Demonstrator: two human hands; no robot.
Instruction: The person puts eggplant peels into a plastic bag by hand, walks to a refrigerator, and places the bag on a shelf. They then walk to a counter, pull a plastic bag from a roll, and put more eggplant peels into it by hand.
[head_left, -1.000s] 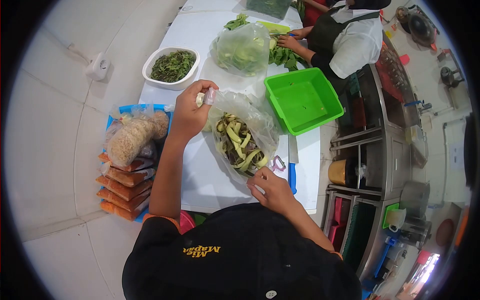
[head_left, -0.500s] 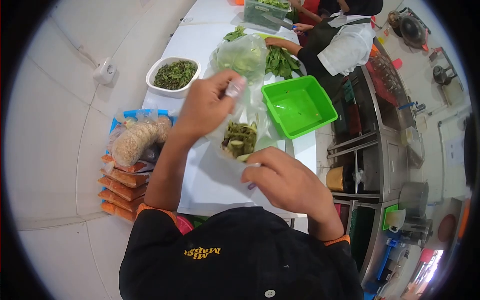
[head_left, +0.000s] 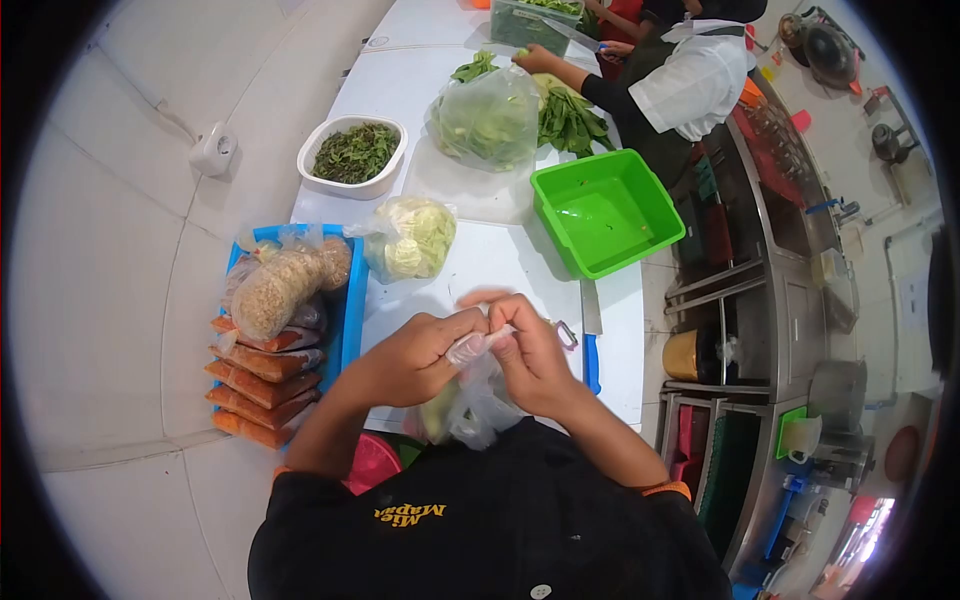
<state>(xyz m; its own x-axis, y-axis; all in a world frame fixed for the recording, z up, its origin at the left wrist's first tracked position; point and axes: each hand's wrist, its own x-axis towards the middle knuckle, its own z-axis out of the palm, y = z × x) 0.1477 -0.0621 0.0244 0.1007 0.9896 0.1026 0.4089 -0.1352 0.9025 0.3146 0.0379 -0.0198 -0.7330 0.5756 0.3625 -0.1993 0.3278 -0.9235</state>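
Observation:
A clear plastic bag (head_left: 478,400) hangs close against my black shirt, its green contents partly visible through the film. My left hand (head_left: 432,352) is closed on the bag's gathered neck. Pressed up beside it, my right hand (head_left: 530,358) pinches the same twisted plastic. Past my hands, a bag of pale cut cabbage (head_left: 418,240) lies on the white table (head_left: 400,310). A knife with a blue handle (head_left: 591,362) rests to the right of my right hand, and a small peeler-like tool (head_left: 568,336) is between them.
A green basin (head_left: 608,214), a white bowl of dark leaves (head_left: 353,156) and a large bag of greens (head_left: 486,120) stand farther back. A blue crate (head_left: 354,300) with packed bags is at the left. A co-worker (head_left: 680,85) handles leafy greens at the far right.
Both hands came together and drew the bag toward my body, its neck now gathered. The cabbage bag and the knife came into view. The co-worker's hand moved toward the far container.

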